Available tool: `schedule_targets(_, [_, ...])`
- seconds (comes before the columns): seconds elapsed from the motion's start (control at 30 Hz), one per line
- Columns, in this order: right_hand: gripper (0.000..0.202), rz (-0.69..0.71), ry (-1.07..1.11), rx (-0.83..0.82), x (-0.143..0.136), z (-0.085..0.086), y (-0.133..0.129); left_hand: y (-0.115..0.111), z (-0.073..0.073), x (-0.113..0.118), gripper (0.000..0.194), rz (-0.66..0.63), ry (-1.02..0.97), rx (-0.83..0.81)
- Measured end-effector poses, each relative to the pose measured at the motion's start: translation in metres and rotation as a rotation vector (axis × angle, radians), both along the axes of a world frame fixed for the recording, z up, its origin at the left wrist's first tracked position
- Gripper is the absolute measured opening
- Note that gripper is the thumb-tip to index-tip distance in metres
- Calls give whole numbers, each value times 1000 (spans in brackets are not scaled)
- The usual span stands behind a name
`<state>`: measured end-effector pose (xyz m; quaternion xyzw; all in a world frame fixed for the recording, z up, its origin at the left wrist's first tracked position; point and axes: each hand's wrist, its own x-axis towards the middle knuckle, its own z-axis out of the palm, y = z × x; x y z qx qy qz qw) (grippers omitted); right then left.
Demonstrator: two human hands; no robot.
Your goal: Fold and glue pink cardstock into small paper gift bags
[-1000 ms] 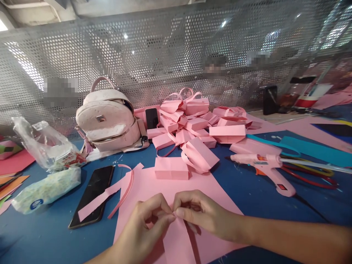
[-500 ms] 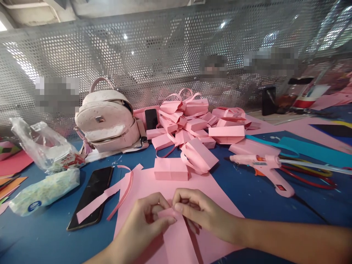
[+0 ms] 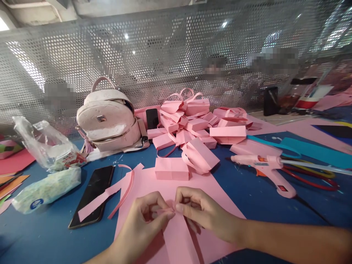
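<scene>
Between both hands is a long folded piece of pink paper, its near end running toward me. My left hand pinches the far end, thumb on top. Close beside it, my right hand grips the same end with thumb and curled fingers; some fingertips are hidden under the paper. Beneath lies a large pink sheet. Just beyond the hands stands a pink paper box, with a tilted pink paper bag to its right.
Right of the sheet lies a pink glue gun with its cord. At left are a black phone under a paper strip, a tissue pack and a plastic bag. A backpack and heaped paper bags stand behind.
The far end of the folded paper has been bent over between my left thumb and fingers. Both hands stay in nearly the same place, and the view has shifted slightly.
</scene>
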<state>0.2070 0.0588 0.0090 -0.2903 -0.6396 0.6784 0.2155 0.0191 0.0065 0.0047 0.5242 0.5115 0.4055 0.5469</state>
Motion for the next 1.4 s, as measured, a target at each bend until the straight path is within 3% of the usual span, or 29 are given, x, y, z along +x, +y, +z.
schedule_targets(0.23, [29,-15,-15,38,0,-5,-1,5,-7,-2,34,-67,28,-137])
schedule_targets(0.5, [24,40,-53,50,2,-10,2,7,-12,-6,36,45,-188,-44])
schedule_targets(0.87, [16,32,-85,110,0,-10,1,1,3,-2,26,-114,243,10])
schedule_targets(1.13, [16,66,-48,104,-1,1,-2,-4,5,-1,26,-141,283,115])
schedule_targets(1.4, [33,44,38,14,-1,1,-4,-9,-3,-4,26,-98,319,310])
